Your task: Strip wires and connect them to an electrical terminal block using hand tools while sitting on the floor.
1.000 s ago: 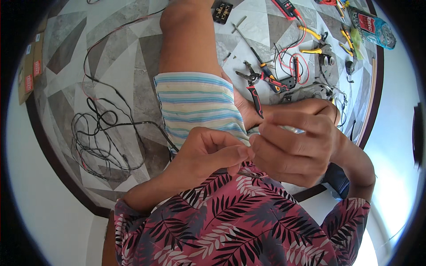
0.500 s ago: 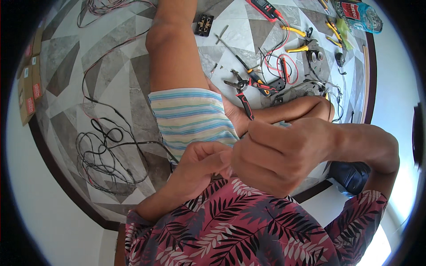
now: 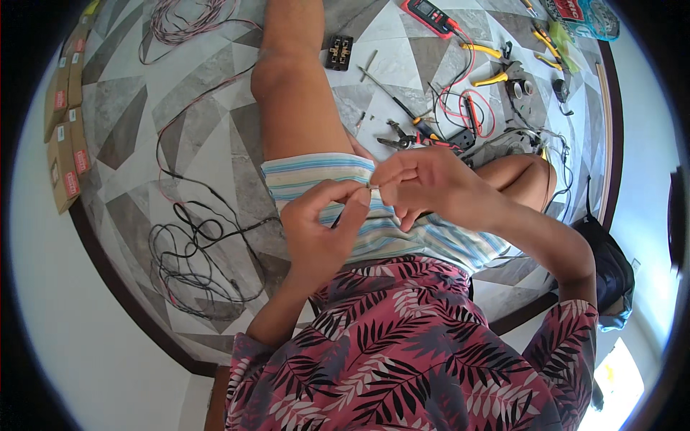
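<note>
Striped shorts (image 3: pixel 338 179) lie under both hands, which meet above the person's lap. The left hand (image 3: pixel 323 226) has its thumb and forefinger pressed together on a small pale piece (image 3: pixel 371 187), too small to tell what it is. The right hand (image 3: pixel 424 183) pinches the same piece from the other side, fingertips almost touching those of the left, the other fingers curled in. The piece sits between the two pinches, just above the hem of the shorts.

A bare leg stretches away over the grey patterned floor (image 3: pixel 180 144). Left of it lies a loose tangle of black wire (image 3: pixel 190 258), with a red-and-black coil (image 3: pixel 190 18) near the top edge. Cardboard boxes (image 3: pixel 65 136) line the far left. Beyond the right hand lie pliers (image 3: pixel 402 138), a black switch block (image 3: pixel 339 52), a meter (image 3: pixel 431 16) with red leads, and yellow-handled cutters (image 3: pixel 496 72). A dark bag (image 3: pixel 611 273) rests at the right.
</note>
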{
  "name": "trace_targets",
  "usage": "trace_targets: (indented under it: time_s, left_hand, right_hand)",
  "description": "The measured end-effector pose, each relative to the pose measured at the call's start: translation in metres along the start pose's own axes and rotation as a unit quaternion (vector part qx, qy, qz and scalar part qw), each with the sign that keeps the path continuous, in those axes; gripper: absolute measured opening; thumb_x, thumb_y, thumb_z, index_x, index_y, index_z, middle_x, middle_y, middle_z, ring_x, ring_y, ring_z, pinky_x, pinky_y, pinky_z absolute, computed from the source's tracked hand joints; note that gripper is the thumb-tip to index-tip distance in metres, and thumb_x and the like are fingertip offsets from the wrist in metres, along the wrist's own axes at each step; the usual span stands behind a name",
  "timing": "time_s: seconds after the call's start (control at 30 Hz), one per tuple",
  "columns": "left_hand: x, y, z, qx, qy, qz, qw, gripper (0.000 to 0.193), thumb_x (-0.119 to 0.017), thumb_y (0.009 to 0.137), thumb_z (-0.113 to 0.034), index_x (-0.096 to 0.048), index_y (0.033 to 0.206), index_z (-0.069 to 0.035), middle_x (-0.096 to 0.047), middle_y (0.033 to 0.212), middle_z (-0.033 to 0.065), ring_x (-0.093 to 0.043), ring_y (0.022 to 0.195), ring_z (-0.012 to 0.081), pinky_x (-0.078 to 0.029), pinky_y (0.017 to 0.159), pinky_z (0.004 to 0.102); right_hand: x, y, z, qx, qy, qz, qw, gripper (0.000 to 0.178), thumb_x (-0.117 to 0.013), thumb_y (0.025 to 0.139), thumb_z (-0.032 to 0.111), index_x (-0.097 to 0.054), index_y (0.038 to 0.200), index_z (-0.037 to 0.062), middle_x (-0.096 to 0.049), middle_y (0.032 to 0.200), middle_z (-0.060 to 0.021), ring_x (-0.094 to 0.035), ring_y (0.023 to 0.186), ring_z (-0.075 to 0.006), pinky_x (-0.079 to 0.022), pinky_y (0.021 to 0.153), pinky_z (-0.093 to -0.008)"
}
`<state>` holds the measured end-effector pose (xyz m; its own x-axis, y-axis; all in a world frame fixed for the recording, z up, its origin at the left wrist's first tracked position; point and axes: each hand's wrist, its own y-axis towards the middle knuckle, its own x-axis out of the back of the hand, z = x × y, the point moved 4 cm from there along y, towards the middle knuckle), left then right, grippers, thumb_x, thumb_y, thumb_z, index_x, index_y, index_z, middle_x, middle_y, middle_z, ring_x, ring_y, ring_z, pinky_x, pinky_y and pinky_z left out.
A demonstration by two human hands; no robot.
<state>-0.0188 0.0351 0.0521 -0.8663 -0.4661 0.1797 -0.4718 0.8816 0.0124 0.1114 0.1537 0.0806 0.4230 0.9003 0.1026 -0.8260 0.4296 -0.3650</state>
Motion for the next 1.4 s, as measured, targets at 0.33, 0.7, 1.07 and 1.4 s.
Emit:
trace_targets:
  time_s: [0.33,0.7,1.07,1.4]
  left_hand:
    - [-0.009,-0.005,-0.007,0.198,-0.165,0.073,0.963,0.011,-0.067,0.087,-0.004,-0.068,0.090,0.007,-0.067,0.077,0.0045,-0.060,0.071,0.0079,-0.047,0.067,0.0219]
    - [-0.037,0.005,-0.023,-0.282,0.325,0.002,0.903,0.010,-0.071,0.075,0.001,-0.067,0.084,0.003,-0.061,0.072,0.0109,-0.057,0.063,0.0261,-0.046,0.064,0.0365]
    - [-0.031,0.033,0.021,0.160,-0.026,-0.040,0.986,0.023,-0.067,0.089,-0.013,-0.067,0.095,0.009,-0.065,0.079,0.0034,-0.057,0.071,0.0072,-0.046,0.065,0.0217]
    - [-0.053,0.026,0.017,0.085,-0.068,-0.018,0.994,0.020,-0.067,0.089,-0.009,-0.067,0.099,0.009,-0.068,0.082,0.0072,-0.060,0.072,0.0083,-0.049,0.068,0.0221]
  right_hand:
    - [0.005,-0.016,0.029,0.502,-0.485,-0.105,0.708,0.020,-0.064,0.064,0.015,-0.063,0.080,0.0043,-0.058,0.082,-0.0062,-0.059,0.076,-0.0196,-0.053,0.067,-0.0336]
    - [0.001,0.003,-0.046,-0.108,0.074,0.018,0.991,0.021,-0.054,0.088,0.020,-0.058,0.079,0.0013,-0.060,0.066,-0.0082,-0.062,0.062,-0.0273,-0.050,0.056,-0.0371]
    - [0.133,0.011,-0.121,-0.001,-0.200,-0.502,0.841,0.035,-0.066,0.081,0.023,-0.060,0.108,0.0009,-0.067,0.090,-0.0185,-0.065,0.082,-0.0376,-0.052,0.074,-0.0411]
    - [0.297,0.023,-0.272,-0.331,-0.141,-0.500,0.787,0.052,-0.074,0.072,0.044,-0.069,0.084,-0.0054,-0.070,0.082,-0.0186,-0.068,0.061,-0.0253,-0.056,0.063,-0.0382]
